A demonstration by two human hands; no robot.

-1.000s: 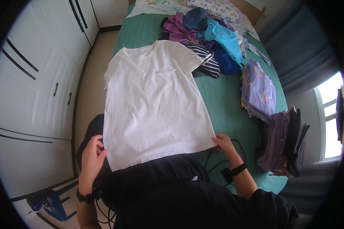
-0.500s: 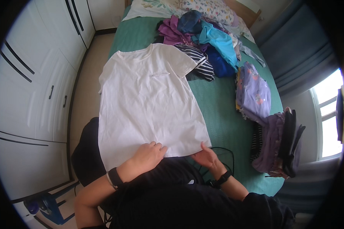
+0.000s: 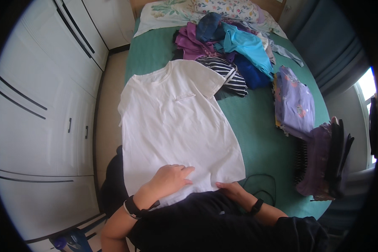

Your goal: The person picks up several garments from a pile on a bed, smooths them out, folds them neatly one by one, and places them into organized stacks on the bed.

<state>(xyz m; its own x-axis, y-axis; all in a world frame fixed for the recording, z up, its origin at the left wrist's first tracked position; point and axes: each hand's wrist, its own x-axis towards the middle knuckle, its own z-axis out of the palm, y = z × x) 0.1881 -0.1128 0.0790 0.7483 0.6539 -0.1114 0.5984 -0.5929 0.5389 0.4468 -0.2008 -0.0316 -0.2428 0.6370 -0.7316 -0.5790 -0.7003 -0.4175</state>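
The left hand (image 3: 169, 179) rests palm-down on the lower middle of the white T-shirt (image 3: 176, 134) spread over the green bed (image 3: 264, 138), fingers loose, unclenched, while the right hand (image 3: 232, 191) pinches its hem, thumb on top, both nearer together than a second ago, when they flanked its lower corners.

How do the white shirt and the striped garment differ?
The white shirt is plain; the striped garment is black and white. The white shirt is spread out; the striped garment is bunched up. Both lie at least partly on the bed.
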